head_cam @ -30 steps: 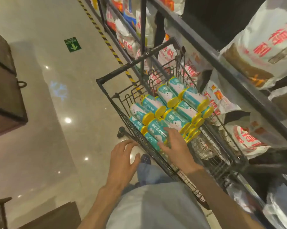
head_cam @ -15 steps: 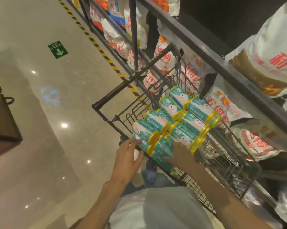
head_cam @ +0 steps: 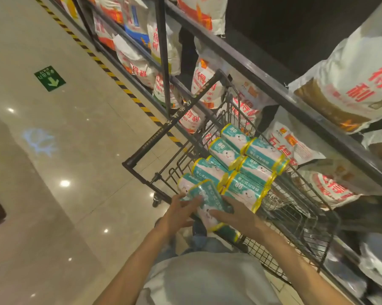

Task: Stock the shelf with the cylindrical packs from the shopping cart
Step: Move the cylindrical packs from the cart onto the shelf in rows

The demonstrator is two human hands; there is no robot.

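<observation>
Head view, looking down: both hands are on one cylindrical pack (head_cam: 204, 202) at the near corner of the shopping cart (head_cam: 300, 219). The left hand (head_cam: 179, 213) comes in from the left, fingers (head_cam: 191, 202) spread apart and laid along the pack's left side, thumb tucked lower toward the wrist. The right hand (head_cam: 236, 214) covers the pack's right side, fingers pointing left and lying across the teal wrapper, slightly curved over it. Whether either hand wraps fully round the pack cannot be told; the undersides are hidden. The pack itself sits tilted, its yellow-rimmed end toward the person, above the cart's near rim.

Behind it, more packs (head_cam: 247, 170) lie in rows in the basket, teal and white with yellow rims, touching one another side by side and end to end. The cart's black handle bar (head_cam: 174, 122) runs diagonally at the far side. The cart stands right beside the shelf (head_cam: 273, 84), whose dark metal rails hold large white sacks (head_cam: 350, 78) with red lettering. On the glossy floor (head_cam: 53, 194) to the left, a green arrow sign (head_cam: 49, 78) and a yellow-black striped line (head_cam: 110, 73) along the shelf base.
</observation>
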